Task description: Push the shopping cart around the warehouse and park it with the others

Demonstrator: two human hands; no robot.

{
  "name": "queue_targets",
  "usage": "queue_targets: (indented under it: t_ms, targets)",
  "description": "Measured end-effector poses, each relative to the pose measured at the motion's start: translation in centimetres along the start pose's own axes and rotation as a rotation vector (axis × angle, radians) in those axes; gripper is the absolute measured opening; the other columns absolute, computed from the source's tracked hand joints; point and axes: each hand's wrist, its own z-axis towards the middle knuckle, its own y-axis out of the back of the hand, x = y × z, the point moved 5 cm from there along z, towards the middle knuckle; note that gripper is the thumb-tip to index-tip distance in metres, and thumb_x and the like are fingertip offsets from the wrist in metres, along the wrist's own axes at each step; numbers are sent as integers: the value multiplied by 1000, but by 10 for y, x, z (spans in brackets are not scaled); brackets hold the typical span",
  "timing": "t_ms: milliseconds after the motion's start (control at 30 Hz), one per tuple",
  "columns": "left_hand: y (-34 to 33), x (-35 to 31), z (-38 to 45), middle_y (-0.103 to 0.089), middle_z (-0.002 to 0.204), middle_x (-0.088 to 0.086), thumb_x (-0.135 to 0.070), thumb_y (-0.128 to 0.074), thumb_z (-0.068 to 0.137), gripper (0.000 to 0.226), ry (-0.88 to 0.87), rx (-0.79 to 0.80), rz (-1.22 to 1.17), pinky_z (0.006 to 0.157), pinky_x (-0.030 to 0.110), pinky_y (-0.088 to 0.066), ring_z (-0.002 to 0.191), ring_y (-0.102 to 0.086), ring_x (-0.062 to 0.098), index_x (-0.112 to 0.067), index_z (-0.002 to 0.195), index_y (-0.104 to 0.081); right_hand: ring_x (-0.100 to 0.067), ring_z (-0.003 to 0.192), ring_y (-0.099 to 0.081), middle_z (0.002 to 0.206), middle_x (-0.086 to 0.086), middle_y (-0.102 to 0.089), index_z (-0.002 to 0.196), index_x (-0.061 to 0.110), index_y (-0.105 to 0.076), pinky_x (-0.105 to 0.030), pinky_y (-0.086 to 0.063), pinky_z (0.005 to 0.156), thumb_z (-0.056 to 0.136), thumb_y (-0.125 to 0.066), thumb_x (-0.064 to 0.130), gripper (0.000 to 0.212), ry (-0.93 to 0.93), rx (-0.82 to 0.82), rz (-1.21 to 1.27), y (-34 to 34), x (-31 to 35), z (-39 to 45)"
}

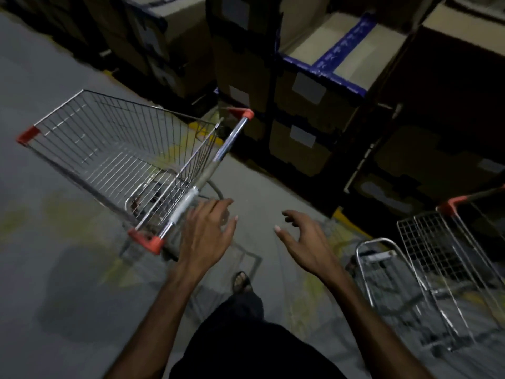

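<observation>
Stacked boxes (314, 86) beyond the fingers; parked carts (448, 258) just right of the right hand (308, 242). Cart (123, 149) ahead-left, handle (202, 176) just beside the left hand (207, 231). Both hands spread loosely, holding nothing.

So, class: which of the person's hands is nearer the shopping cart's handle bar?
Left. The left hand is open right beside the handle bar, near its lower end, not gripping it. The right hand hangs open over bare floor, well apart.
</observation>
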Motion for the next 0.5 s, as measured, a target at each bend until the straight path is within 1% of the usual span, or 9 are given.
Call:
queue_targets:
  t_ms: [67, 167, 233, 333, 400, 500]
  targets:
    - [3, 7, 29, -71, 120, 2, -34, -68, 96, 37, 34, -56, 44, 96, 50, -50, 111, -62, 26, -21, 130, -66, -17, 127, -58, 141, 3, -61, 148, 28, -54, -42, -50, 104, 101, -58, 59, 56, 49, 40, -21, 6, 19, 37]
    - [7, 27, 63, -68, 125, 5, -31, -71, 95, 39, 109, -67, 86, 98, 53, -50, 114, -60, 27, -19, 132, -64, -19, 133, -55, 145, 1, -59, 148, 25, -53, -42, -48, 107, 102, -58, 57, 57, 180, 70, -107, 8, 49, 97]
    - [9, 41, 75, -69, 122, 4, -33, -68, 95, 37, 156, -70, 99, 93, 50, -51, 110, -60, 27, -19, 129, -65, -21, 136, -53, 147, -1, -57, 149, 23, -54, -41, -46, 108, 102, -59, 56, 57, 279, 77, -180, 6, 71, 135]
    - [10, 65, 76, -69, 115, 4, -34, -72, 93, 33, 256, -62, 125, 88, 47, -52, 104, -62, 28, -20, 122, -67, -23, 137, -50, 150, -2, -54, 149, 24, -53, -44, -44, 108, 101, -59, 57, 59, 453, 108, -343, -3, 102, 185]
    - [6, 79, 69, -70, 107, 1, -42, -68, 93, 29, 307, -58, 160, 84, 44, -51, 98, -64, 28, -22, 114, -70, -24, 138, -49, 150, -1, -54, 148, 26, -53, -47, -41, 109, 98, -59, 64, 63, 594, 157, -442, -12, 116, 214]
    - [-1, 88, 56, -70, 95, -2, -61, -56, 95, 41, 385, -55, 196, 75, 40, -50, 89, -66, 26, -24, 102, -73, -22, 135, -52, 144, 2, -60, 143, 28, -58, -47, -36, 111, 92, -55, 78, 72, 798, 289, -576, -29, 128, 255]
